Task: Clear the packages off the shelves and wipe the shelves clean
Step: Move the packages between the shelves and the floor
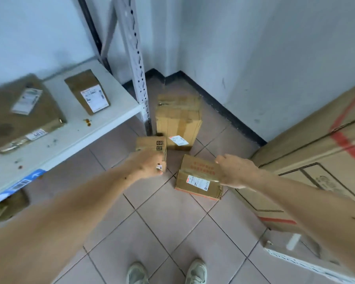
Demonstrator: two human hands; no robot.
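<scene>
Floor: tiled floor [172,222], three cartons.
Left hand [147,165]: I grip small box [150,144].
Right hand [237,171]: fingers relaxed, empty.
Risk: one-handed hold may slip.

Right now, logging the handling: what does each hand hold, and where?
Left hand grips the small cardboard box by its near end; right hand holds nothing.

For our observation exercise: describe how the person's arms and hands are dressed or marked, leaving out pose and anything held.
Both forearms are bare, with no sleeves, gloves, watch or bracelets showing. The left hand and right hand appear to wear no rings, though the picture is slightly blurred. The right forearm shows a small dark spot.
</scene>
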